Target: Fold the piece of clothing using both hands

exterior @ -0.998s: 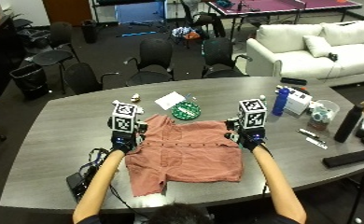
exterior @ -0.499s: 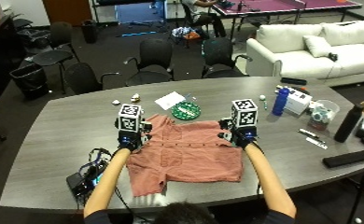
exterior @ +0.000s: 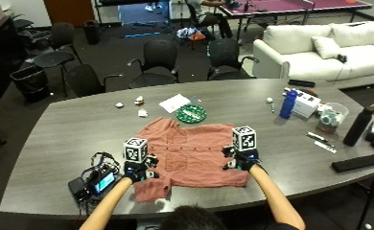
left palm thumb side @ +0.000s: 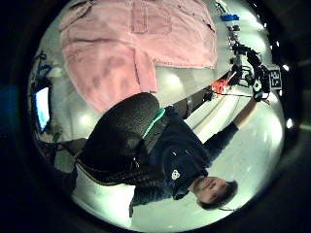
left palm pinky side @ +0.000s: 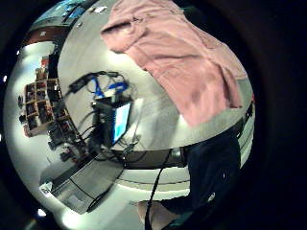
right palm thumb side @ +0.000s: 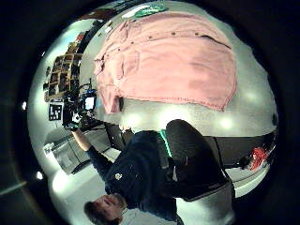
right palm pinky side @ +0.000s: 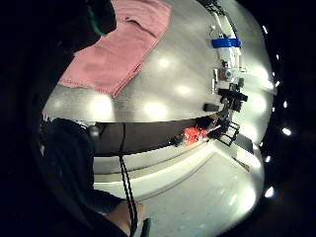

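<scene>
Finger state on both hands can't be made out: marker cubes cover them in the outside view, and the palm views show no fingers. Left hand (exterior: 138, 171) is over the left sleeve area of the shirt (exterior: 190, 158), right hand (exterior: 240, 161) over its right side; contact with the cloth unclear. Shirt lies spread flat on the table (exterior: 72, 132), between and ahead of the hands. Small screen device (exterior: 98, 181) with cables just left of the left hand. Green round object (exterior: 191, 114) beyond the collar. Blue bottle (exterior: 288, 103) farther right of the right hand.
</scene>
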A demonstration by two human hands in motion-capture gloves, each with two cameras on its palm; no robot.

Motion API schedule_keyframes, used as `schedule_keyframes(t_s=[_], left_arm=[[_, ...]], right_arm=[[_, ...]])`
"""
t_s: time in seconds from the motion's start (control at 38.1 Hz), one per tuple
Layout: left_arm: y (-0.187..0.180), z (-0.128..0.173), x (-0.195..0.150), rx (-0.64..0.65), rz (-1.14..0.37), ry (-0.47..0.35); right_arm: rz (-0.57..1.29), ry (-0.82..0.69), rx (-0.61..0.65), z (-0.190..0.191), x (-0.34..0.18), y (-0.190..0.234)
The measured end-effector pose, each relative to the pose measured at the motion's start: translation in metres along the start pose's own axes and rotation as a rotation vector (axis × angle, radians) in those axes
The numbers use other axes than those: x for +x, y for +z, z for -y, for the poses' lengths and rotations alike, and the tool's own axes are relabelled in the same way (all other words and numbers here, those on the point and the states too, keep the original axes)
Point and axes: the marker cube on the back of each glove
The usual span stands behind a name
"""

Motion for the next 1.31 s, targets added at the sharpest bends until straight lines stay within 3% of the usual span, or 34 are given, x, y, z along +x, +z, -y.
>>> schedule_keyframes(t_s=[0.05, 0.18, 0.26, 0.34, 0.47, 0.76, 0.87, 1.05, 1.18, 1.31], left_arm=[[0.013, -0.002, 0.001, -0.021, -0.006, -0.006], [0.029, -0.024, 0.008, -0.085, 0.044, -0.110], [0.048, -0.025, 0.013, -0.145, 0.009, -0.096], [0.066, -0.024, 0.016, -0.220, -0.012, -0.107], [0.084, -0.012, 0.016, -0.239, 0.023, -0.082], [0.082, 0.007, 0.014, -0.184, 0.020, -0.149], [0.074, 0.019, 0.012, -0.084, 0.062, -0.139], [0.064, 0.033, 0.011, 0.069, 0.114, -0.196], [0.062, 0.042, 0.018, 0.174, 0.133, -0.109], [0.061, 0.024, 0.021, 0.102, 0.156, -0.112]], right_arm=[[0.008, 0.008, -0.003, 0.022, 0.008, 0.023], [0.025, 0.034, -0.100, 0.036, 0.005, 0.056], [0.011, 0.131, -0.207, 0.018, -0.010, 0.063], [-0.069, 0.120, -0.160, 0.011, -0.014, 0.073], [-0.074, 0.087, -0.164, 0.023, -0.014, 0.093], [-0.038, 0.081, -0.188, 0.046, -0.001, 0.119], [0.000, 0.115, -0.163, 0.056, 0.005, 0.122], [0.053, 0.086, 0.029, 0.074, 0.008, 0.114], [0.010, 0.082, 0.081, 0.077, 0.004, 0.113], [-0.111, 0.128, 0.080, 0.070, 0.005, 0.109]])
